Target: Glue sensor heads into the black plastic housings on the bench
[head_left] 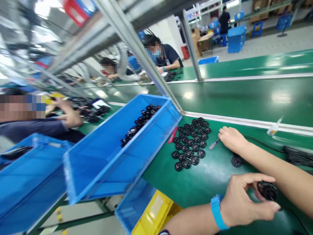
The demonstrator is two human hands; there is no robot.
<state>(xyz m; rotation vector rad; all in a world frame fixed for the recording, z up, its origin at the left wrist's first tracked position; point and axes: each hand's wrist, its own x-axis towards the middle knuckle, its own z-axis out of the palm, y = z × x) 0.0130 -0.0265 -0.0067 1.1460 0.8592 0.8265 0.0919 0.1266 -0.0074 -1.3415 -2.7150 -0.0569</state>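
Note:
My left hand (246, 202), with a blue band at the wrist, holds a round black part (267, 190) between thumb and fingers at the lower right. Farther up the bench, my right hand (232, 140) has its fingers curled at one end of a small screwdriver (214, 144), which points down and left from it. The fingertips' exact hold is partly hidden. Beneath my right forearm lies another round black part (236, 161). Left of the screwdriver, several round black parts (190, 142) lie close together in rows on the green bench (166, 176).
A long blue bin (97, 160) with black parts inside stands to the left, a red tool (173, 134) beside it. Below are a yellow bin (153, 212) and another blue bin. A small bottle (274, 128) and coiled black cable (298, 156) lie right. Metal posts rise; co-workers sit beyond.

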